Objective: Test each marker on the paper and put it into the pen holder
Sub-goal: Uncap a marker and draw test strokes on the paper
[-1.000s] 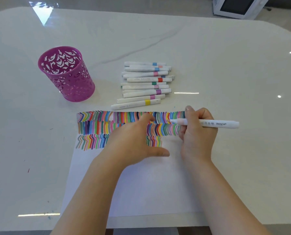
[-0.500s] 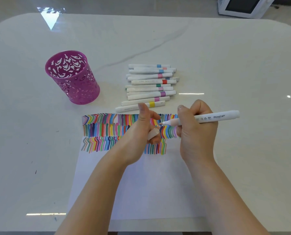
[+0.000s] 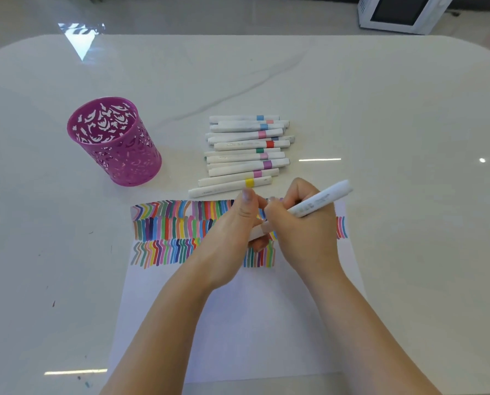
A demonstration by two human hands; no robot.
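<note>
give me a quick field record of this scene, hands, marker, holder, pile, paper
left hand: pinches a cap close to the right hand
right hand: grips the marker, barrel pointing up and right
marker tip: hidden behind the hands
pen holder: purple, upright, left of the pile, no marker seen in it
pile of markers: white with coloured bands, side by side beyond the paper
paper: rows of coloured strokes at its far end, near part blank

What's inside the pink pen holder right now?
Inside the pen holder only its perforated inner wall shows; no marker pokes above the rim. Its floor is hidden behind the near wall, so something short lying there cannot be ruled out.
</note>
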